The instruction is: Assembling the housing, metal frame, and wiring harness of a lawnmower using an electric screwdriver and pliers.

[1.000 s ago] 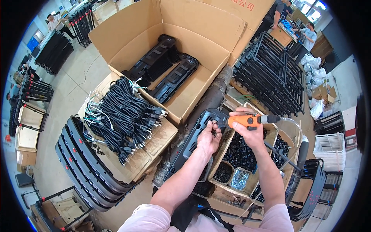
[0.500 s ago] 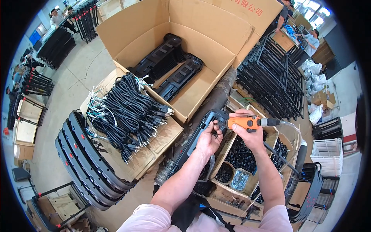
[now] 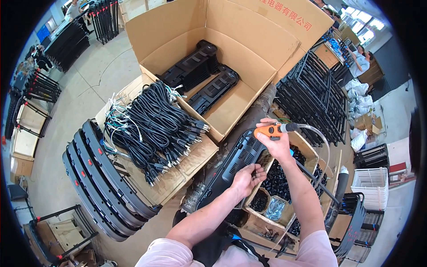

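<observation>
My right hand is wrapped around an orange air screwdriver, its clear hose running off to the right. The tool is over the far end of a long black plastic housing with vent slots. Its tip is hidden, so contact with the housing cannot be told. My left hand is beside the housing's right edge, next to the parts bin, with fingers curled together. Whatever lies in those fingers is too small to make out. The housing rests slantwise in front of me on a padded support.
A wooden bin of black parts and silver screws stands to the right. Bundled black cables lie on cardboard at left, above stacked curved covers. An open carton holds black housings. Black frames are stacked at far right.
The screwdriver has moved left over the housing's far end. My left hand has come back toward me, off the housing's far part. The whole view has shifted slightly.
</observation>
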{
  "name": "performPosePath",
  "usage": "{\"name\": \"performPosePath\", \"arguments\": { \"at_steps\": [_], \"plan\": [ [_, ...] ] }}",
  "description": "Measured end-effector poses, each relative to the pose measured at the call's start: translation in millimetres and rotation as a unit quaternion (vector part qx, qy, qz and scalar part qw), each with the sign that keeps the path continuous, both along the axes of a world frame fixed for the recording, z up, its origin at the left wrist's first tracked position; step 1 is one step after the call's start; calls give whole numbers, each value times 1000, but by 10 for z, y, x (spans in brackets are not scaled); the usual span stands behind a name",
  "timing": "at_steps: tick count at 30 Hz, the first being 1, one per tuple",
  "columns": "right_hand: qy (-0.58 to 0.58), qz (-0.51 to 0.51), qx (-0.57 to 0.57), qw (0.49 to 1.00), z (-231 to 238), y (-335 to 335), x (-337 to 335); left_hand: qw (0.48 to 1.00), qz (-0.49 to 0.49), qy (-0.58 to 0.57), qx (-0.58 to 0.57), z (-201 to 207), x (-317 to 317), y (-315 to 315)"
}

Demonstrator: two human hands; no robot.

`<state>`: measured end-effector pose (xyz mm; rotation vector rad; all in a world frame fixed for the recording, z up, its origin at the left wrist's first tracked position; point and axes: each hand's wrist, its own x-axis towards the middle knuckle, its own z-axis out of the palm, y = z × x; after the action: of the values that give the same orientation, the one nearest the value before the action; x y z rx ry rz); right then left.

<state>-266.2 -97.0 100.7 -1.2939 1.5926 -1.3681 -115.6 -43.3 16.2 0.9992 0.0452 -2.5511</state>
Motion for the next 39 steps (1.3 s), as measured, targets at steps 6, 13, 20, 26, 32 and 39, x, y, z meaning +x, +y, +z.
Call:
{"name": "performPosePath", "arguments": {
  "at_steps": [6,13,20,26,32,39],
  "plan": [
    [65,4,43,997,-72,-151,-10,999,-32,25,-11,-45,206,147],
    [53,12,30,998,-57,-180,45,998,-51,34,-33,-81,537,427],
    [36,-19,56,998,-124,-143,116,996,-70,20,-43,-18,815,625],
    [-12,-72,-31,997,328,286,286,995,-60,0,-75,-70,1007,582],
    [-19,-175,-37,984,798,1352,496,983,-128,6,-132,-86,957,590],
    [-52,-413,-50,908,894,3330,1092,931,-317,-3,-181,-94,753,985]
  ]
}}
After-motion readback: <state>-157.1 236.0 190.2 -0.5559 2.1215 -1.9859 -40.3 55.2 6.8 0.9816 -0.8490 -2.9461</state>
